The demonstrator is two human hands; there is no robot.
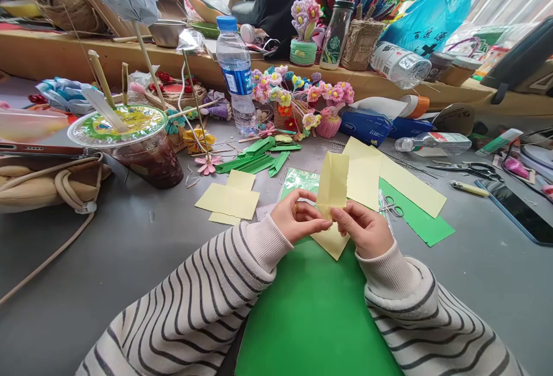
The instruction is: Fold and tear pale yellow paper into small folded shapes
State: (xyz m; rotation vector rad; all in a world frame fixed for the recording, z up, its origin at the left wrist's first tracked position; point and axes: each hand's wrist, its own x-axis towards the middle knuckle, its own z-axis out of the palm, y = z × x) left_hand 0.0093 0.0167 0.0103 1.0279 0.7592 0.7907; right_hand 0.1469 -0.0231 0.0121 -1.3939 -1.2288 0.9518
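Note:
A creased piece of pale yellow paper (333,183) is held upright between both hands above a large green sheet (315,307). My left hand (300,216) is closed on its lower left edge. On the other side my right hand (363,227) pinches its lower right corner. Another yellow piece (332,242) lies under the hands on the green sheet. Flat yellow rectangles (227,200) rest on the grey table at the left, and larger yellow strips (365,171) lie behind my right hand. Folded green strips (254,157) are piled behind the rectangles.
A drink cup (149,151) and a water bottle (237,76) stand at the back left. Small scissors (391,207) lie beside my right hand. Larger scissors (475,170) and a phone (521,212) are at the right. Handmade flowers (298,94) line the back.

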